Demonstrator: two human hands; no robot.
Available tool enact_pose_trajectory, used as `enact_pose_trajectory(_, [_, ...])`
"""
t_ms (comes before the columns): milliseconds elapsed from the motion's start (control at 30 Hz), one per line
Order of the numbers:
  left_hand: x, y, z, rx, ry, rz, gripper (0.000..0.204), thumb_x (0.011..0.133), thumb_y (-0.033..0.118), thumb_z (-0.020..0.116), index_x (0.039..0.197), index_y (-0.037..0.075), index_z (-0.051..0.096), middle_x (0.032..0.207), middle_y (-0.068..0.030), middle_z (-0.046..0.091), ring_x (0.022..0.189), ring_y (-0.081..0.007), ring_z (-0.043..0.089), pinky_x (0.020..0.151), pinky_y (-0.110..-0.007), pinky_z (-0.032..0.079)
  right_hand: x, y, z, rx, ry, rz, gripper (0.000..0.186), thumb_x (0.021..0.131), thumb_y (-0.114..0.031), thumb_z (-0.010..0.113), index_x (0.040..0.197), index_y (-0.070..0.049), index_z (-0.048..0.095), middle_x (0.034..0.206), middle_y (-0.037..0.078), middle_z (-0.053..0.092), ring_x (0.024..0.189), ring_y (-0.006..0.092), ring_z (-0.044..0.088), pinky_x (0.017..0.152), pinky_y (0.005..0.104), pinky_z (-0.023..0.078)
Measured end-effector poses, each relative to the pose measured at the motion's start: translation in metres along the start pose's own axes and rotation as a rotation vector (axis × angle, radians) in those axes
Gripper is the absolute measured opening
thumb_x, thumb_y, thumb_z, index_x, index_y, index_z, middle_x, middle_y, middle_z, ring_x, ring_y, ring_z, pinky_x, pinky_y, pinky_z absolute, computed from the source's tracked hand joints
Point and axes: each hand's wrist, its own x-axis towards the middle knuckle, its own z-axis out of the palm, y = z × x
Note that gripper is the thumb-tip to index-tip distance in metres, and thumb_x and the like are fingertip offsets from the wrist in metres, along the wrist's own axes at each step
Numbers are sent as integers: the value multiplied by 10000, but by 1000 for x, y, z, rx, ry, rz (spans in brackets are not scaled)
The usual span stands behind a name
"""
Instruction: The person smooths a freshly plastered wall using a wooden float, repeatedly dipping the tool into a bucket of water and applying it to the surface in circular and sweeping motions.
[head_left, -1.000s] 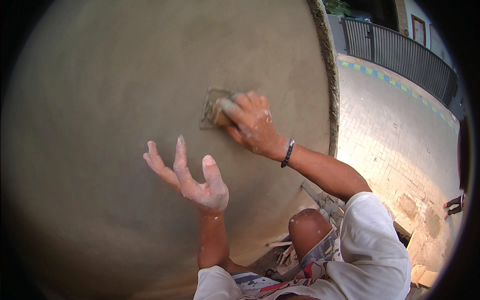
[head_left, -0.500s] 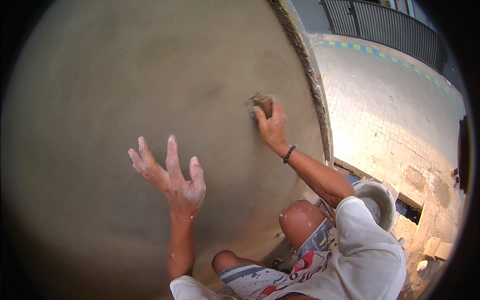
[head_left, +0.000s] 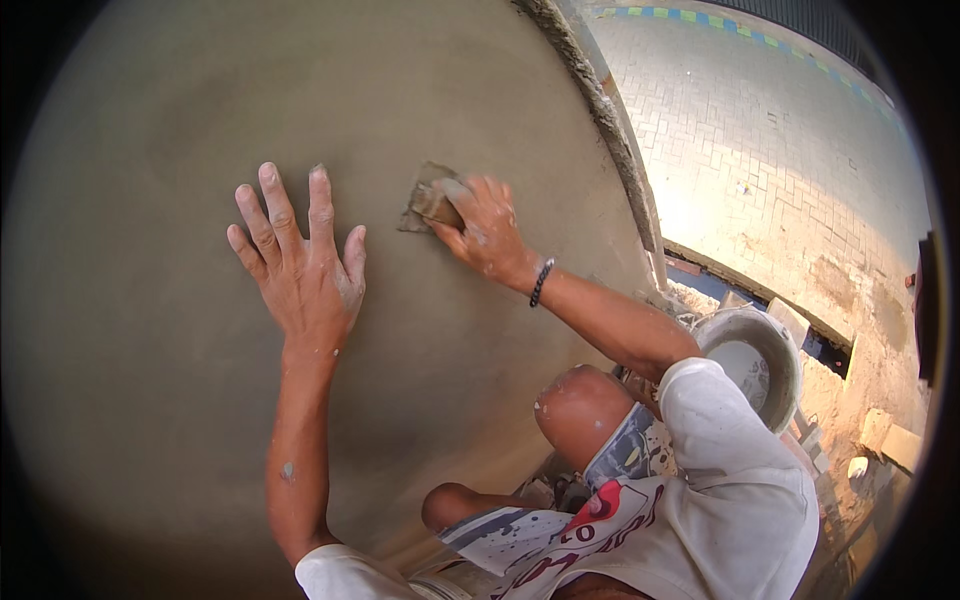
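Observation:
A smooth grey plastered wall fills the left and middle of the head view. My left hand is open, fingers spread upward and dusted pale, palm toward the plaster; I cannot tell if it touches it. To its right, my right hand is closed on the handle of a small square plastering float, whose plate lies on the wall surface. A dark beaded bracelet circles my right wrist.
The wall's rough edge runs down at upper right. Beyond lie paving and a dark gap. A grey bucket stands by my right arm, near pale blocks. My bent knee is below my hands.
My left hand has moved upward and now lies flatter, fingers straighter. My right hand swung right with the float, then back left. The view has shifted, showing more of the bucket than a second ago.

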Motion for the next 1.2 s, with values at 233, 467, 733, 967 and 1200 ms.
enact_pose_trajectory(233, [11,-4,8,209,30,59,698,962,569,518,1561,265,329,1676,-88,114,1544,-322,59,1222,-546,33,-22,155,-10,132,525,889,467,900,-301,694,1208,22,556,1125,224,659,1029,375,654,873,447,510])
enact_pose_trajectory(467, [5,-23,10,235,90,157,671,1002,596,399,1572,257,304,1676,-54,138,1545,-283,91,1230,-514,-19,-15,71,-7,62,70,365,539,906,-322,672,1283,25,505,1183,262,617,1058,454,611,896,483,490])
enact_pose_trajectory(733, [7,-37,10,312,90,161,675,1012,629,296,1568,247,320,1675,-37,143,1549,-250,75,1239,-485,2,-123,156,32,250,333,994,588,898,-367,681,1291,24,483,1111,274,642,1072,430,619,884,473,493])
enact_pose_trajectory(967, [10,-36,10,253,64,115,696,971,667,387,1541,268,376,1664,-41,188,1547,-256,87,1229,-499,-26,-47,254,-21,52,395,764,602,894,-376,692,1260,63,503,1116,252,638,1031,390,631,901,455,487])
enact_pose_trajectory(1200, [0,-28,22,379,-29,39,651,941,664,476,1486,307,467,1640,-27,264,1531,-261,161,1219,-502,-18,-36,99,24,232,234,570,555,882,-323,733,1256,44,550,1095,226,609,1038,398,583,898,469,458])
